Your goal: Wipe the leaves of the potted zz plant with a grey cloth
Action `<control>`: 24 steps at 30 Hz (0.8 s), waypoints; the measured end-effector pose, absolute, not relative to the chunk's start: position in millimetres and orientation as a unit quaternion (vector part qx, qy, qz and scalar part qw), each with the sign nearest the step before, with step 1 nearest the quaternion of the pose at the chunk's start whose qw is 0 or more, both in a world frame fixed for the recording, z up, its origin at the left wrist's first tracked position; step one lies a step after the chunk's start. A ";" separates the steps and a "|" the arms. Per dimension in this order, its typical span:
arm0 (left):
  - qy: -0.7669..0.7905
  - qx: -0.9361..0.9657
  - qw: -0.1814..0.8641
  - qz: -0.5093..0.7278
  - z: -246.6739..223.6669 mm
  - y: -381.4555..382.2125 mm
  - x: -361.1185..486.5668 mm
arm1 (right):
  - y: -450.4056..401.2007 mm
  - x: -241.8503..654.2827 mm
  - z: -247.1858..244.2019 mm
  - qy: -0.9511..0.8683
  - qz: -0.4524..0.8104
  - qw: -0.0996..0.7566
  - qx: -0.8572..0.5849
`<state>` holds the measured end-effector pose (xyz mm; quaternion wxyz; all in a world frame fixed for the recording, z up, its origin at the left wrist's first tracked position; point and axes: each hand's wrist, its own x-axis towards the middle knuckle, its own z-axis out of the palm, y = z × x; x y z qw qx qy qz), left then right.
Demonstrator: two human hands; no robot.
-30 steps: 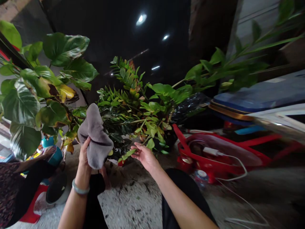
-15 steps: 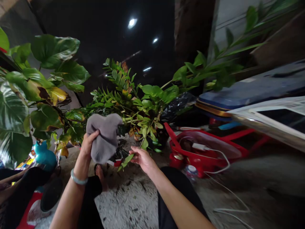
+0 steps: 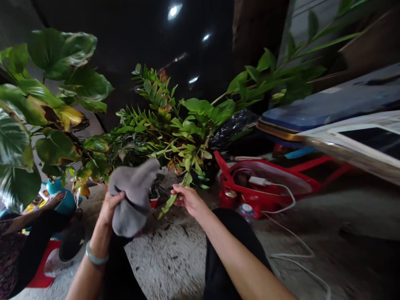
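From the head camera, the left hand (image 3: 108, 210) is raised in front of the body, wrist bent, its fingers (image 3: 116, 196) curled into a bunched grey cloth (image 3: 133, 204) and clamped on it. The cloth's upper end sticks out in a loose point toward the potted plant (image 3: 162, 139), just in front of its lower leaves. A pale bangle (image 3: 95, 254) circles the left wrist.

The right arm (image 3: 237, 250) reaches forward across a black trouser leg (image 3: 233, 233), palm turned inward. The right hand (image 3: 187, 200) is beside the cloth, its fingers (image 3: 178, 189) slightly apart and lying at a leafy stem (image 3: 170, 204) of the potted plant; whether they pinch it cannot be told.

Left of the potted plant stands a broad-leaved plant (image 3: 54, 56) with yellowing leaves, and below that a co-worker's hand (image 3: 54, 200) rests near a teal bottle (image 3: 56, 200). Right of the potted plant sits a red tub (image 3: 250, 189) holding a white charger (image 3: 258, 181), its white cable (image 3: 289, 237) trailing over the concrete floor (image 3: 168, 266). Behind the tub lies a blue mat (image 3: 325, 104), and a black plastic bag (image 3: 233, 129) is just behind the potted plant.
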<state>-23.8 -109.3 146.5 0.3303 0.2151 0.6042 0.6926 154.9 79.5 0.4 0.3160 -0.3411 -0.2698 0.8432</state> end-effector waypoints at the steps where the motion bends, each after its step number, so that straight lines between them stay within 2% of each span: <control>1: 0.592 0.212 0.291 0.721 157.3 -104.6 -31.8 | 78.8 154.1 1.5 -0.268 0.842 0.317 -0.344; 3: 0.586 0.208 0.237 0.746 166.6 -91.2 -43.6 | 76.9 151.3 3.6 -0.261 0.839 0.317 -0.357; 5: 0.620 0.216 0.241 0.714 154.9 -82.5 -45.5 | 74.9 148.5 4.5 -0.257 0.838 0.313 -0.367; 9: 0.673 0.239 0.371 0.593 102.2 -101.0 -25.9 | 73.1 147.3 1.2 -0.261 0.832 0.314 -0.375; 11: 0.654 0.238 0.410 0.589 92.5 -117.3 -18.6 | 73.2 148.2 -1.5 -0.265 0.831 0.319 -0.370; 14: 0.595 0.221 0.370 0.679 119.7 -121.7 -23.3 | 73.5 148.5 -3.6 -0.264 0.833 0.331 -0.355; 18: 0.520 0.206 0.263 0.786 175.1 -78.1 -42.7 | 71.9 144.7 -1.0 -0.254 0.843 0.340 -0.330; 21: 0.580 0.207 0.246 0.748 170.2 -45.9 -41.7 | 70.2 142.1 0.2 -0.244 0.845 0.346 -0.325; 24: 0.662 0.235 0.310 0.641 131.1 -50.9 -25.4 | 71.3 143.1 -2.7 -0.251 0.840 0.346 -0.334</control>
